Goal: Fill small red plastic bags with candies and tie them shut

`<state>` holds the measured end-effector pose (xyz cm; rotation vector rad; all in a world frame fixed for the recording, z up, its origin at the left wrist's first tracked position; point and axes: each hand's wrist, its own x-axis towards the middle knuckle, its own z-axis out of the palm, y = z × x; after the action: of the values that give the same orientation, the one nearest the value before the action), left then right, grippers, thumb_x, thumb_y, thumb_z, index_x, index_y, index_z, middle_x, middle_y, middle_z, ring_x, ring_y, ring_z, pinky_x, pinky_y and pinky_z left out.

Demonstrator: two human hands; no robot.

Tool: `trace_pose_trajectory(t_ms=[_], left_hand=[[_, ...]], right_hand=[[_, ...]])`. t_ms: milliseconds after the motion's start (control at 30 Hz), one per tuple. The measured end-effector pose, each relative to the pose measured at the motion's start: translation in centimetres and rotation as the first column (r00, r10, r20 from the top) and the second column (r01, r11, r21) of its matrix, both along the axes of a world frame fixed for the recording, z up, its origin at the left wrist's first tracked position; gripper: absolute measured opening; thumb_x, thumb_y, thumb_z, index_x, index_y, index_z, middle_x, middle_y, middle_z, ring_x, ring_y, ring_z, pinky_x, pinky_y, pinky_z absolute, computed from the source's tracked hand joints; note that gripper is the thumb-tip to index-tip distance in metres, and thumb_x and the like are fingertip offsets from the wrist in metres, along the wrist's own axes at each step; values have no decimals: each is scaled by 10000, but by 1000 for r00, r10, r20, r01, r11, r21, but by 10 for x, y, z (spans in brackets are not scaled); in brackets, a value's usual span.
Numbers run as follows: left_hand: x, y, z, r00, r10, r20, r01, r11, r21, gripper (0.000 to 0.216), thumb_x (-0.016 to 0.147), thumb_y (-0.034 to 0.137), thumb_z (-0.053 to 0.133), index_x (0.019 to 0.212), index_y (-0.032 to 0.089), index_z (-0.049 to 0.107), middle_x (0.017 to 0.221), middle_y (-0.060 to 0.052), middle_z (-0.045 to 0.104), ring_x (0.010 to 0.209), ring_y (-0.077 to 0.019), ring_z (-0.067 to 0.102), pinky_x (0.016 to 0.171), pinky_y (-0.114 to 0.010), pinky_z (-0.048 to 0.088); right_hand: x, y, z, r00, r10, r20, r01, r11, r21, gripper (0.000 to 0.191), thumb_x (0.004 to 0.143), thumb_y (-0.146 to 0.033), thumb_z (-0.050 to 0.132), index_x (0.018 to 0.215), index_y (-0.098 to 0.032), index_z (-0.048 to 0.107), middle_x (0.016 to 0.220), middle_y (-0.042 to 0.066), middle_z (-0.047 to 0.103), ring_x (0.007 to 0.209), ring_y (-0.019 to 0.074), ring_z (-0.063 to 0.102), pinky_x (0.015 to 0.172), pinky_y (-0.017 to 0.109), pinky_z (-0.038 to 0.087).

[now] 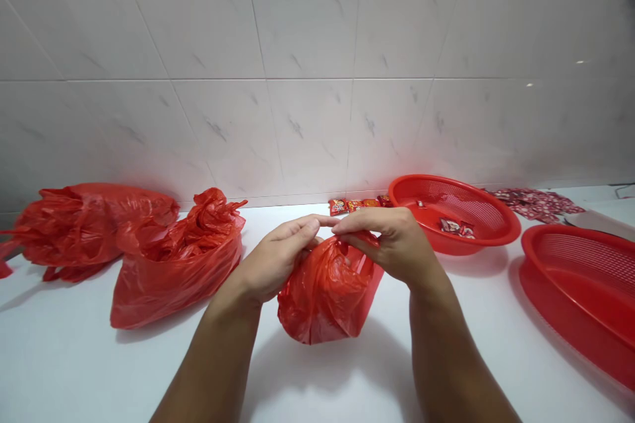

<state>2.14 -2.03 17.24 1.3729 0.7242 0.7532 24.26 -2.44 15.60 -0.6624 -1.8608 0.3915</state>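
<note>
A small red plastic bag (pixel 325 301) rests on the white counter (pixel 74 363) in front of me, bulging as if filled. My left hand (pixel 278 258) and my right hand (pixel 391 241) both pinch its top edge, fingers closed on the plastic, fingertips almost touching above the bag's mouth. What is inside the bag is hidden.
Two heaps of red plastic bags (pixel 173 264) (pixel 84 225) lie at the left. A red mesh basket (pixel 454 211) holding a few small packets stands at the back right, another red basket (pixel 580 291) at the right edge. Small red packets (pixel 354 205) lie by the tiled wall, more packets (pixel 536 203) far right.
</note>
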Motion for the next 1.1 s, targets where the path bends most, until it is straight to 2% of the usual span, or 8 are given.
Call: trace_pose_trajectory(t_ms=[233, 567, 667, 733, 833, 900, 1000, 1100], left_hand=[[6, 2, -1, 999, 34, -22, -31, 993, 114, 326, 862, 230, 806, 1186, 204, 781, 1123, -86, 790, 999, -220, 748, 907, -330, 588], [2, 1, 6, 908, 354, -223, -253, 890, 380, 193, 849, 302, 762, 1001, 197, 815, 996, -77, 817, 902, -231, 757, 763, -310, 582], [-8, 3, 6, 763, 519, -385, -253, 788, 562, 161, 882, 332, 693, 913, 228, 812, 938, -44, 811, 853, -220, 737, 754, -314, 547], [-16, 10, 1, 595, 606, -528, -182, 742, 646, 167, 888, 279, 634, 879, 249, 797, 885, -26, 797, 780, -210, 706, 681, -306, 493], [-31, 27, -11, 302, 630, -716, -113, 769, 629, 167, 810, 165, 609, 792, 248, 753, 814, -36, 767, 692, -209, 653, 575, -298, 387], [-42, 37, -17, 216, 576, -789, -131, 818, 561, 154, 742, 125, 625, 741, 241, 725, 773, -46, 751, 661, -211, 632, 549, -296, 347], [-54, 42, -19, 247, 547, -799, -183, 837, 516, 137, 682, 109, 653, 685, 236, 704, 682, -38, 712, 604, -199, 595, 536, -287, 312], [-56, 36, -13, 368, 642, -673, -258, 766, 589, 102, 706, 140, 676, 664, 228, 702, 625, -32, 677, 557, -183, 553, 531, -285, 291]], right_hand=[[-11, 5, -4, 998, -33, -57, 42, 985, 166, 265, 975, -169, 724, 1137, -351, 828, 1035, -19, 837, 952, 201, 806, 848, 350, 683], [2, 7, -3, 983, -131, 126, 132, 991, 0, 196, 1023, -287, 662, 1132, -277, 825, 1268, 36, 783, 1244, 242, 717, 1101, 404, 557], [11, 10, -3, 937, -132, 324, 206, 957, -206, 359, 1077, -402, 538, 918, -257, 825, 1127, 45, 820, 1161, 253, 739, 985, 379, 568], [15, 15, -8, 885, -115, 452, 308, 872, -381, 457, 1072, -493, 502, 829, -245, 799, 984, 49, 818, 945, 242, 760, 816, 344, 566], [22, 27, -21, 829, -17, 560, 419, 682, -599, 492, 1037, -553, 521, 796, -222, 793, 897, 65, 795, 789, 216, 713, 710, 312, 517], [26, 34, -30, 815, 46, 577, 436, 607, -664, 483, 1024, -543, 542, 781, -210, 794, 880, 76, 792, 802, 212, 706, 718, 305, 509], [30, 38, -36, 812, 63, 580, 430, 607, -668, 492, 1019, -525, 557, 715, -204, 772, 830, 80, 788, 778, 206, 703, 706, 306, 507], [24, 32, -31, 868, 18, 496, 352, 684, -640, 517, 1023, -530, 560, 654, -206, 724, 762, 72, 772, 697, 200, 692, 613, 299, 495]])
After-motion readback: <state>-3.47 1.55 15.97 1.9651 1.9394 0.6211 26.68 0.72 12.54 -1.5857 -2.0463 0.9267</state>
